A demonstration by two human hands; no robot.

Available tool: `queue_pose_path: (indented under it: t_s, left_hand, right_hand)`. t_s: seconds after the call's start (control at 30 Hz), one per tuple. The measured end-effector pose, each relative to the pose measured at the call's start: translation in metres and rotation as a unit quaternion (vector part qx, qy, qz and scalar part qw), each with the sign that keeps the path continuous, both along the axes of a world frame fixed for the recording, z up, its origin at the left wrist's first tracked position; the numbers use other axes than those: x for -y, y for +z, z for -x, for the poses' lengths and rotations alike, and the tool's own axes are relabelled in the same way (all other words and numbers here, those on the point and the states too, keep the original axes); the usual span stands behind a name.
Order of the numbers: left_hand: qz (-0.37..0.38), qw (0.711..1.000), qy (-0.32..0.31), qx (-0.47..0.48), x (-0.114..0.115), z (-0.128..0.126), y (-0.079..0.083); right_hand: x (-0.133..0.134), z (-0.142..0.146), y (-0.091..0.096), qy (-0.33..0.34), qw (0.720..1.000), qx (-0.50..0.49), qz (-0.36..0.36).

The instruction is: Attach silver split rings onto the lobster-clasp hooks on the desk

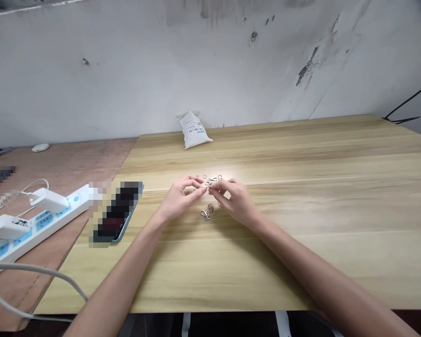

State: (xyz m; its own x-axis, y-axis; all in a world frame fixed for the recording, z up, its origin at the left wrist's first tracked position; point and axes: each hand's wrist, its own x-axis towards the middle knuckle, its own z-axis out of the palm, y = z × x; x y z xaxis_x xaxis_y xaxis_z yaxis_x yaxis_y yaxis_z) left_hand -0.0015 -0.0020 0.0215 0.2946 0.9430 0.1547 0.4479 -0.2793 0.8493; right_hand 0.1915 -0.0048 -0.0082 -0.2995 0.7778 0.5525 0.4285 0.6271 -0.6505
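Note:
My left hand (180,199) and my right hand (236,199) meet fingertip to fingertip over the middle of the table. Both are closed in a pinch, and a tiny glint of metal shows between them, too small to name. Just behind the fingers lie several silver swivel clasps (213,180), partly covered by my right hand. A thin metal ring (205,176) rests beside them. Nearer to me, below the hands, is another swivel clasp (205,215) with a small cluster of metal pieces (211,208) touching or close to it.
A white plastic packet (195,131) stands by the wall. Left of my left arm lies a phone (121,210), partly blurred. A white power strip (49,224) with chargers sits on the reddish-brown board (101,154); its white cable (38,267) curves towards my left forearm.

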Motion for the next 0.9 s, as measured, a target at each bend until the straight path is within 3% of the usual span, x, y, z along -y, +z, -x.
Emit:
queue_pose_path:
  t_s: [0.13,0.3,0.57,0.67,0.77,0.83,0.9]
  left_hand:
    - [0.097,0.991,-0.021,0.095,-0.001,-0.002,0.000]
    - [0.172,0.977,-0.018,0.128,-0.001,0.001,0.003]
    - [0.188,0.974,-0.017,0.128,-0.001,0.003,0.003]
    - [0.140,0.983,-0.002,0.117,-0.002,0.004,0.003]
    - [0.031,0.998,0.027,0.049,0.000,0.002,0.003]
    - [-0.087,0.994,0.050,-0.034,0.003,-0.001,0.004]
    - [-0.208,0.969,0.065,-0.113,0.006,-0.004,0.004]
  right_hand:
    - [0.000,0.001,-0.003,-0.016,0.998,0.017,-0.067]
    - [0.000,0.002,-0.003,-0.021,0.993,0.059,-0.099]
    - [-0.003,0.000,0.000,0.009,0.989,0.082,-0.121]
    - [-0.002,0.000,0.001,0.019,0.996,0.048,-0.075]
    - [0.003,0.002,0.005,0.057,0.996,-0.040,0.059]
    - [0.005,0.003,0.008,0.096,0.971,-0.125,0.179]
    - [0.005,0.003,0.011,0.131,0.928,-0.200,0.286]
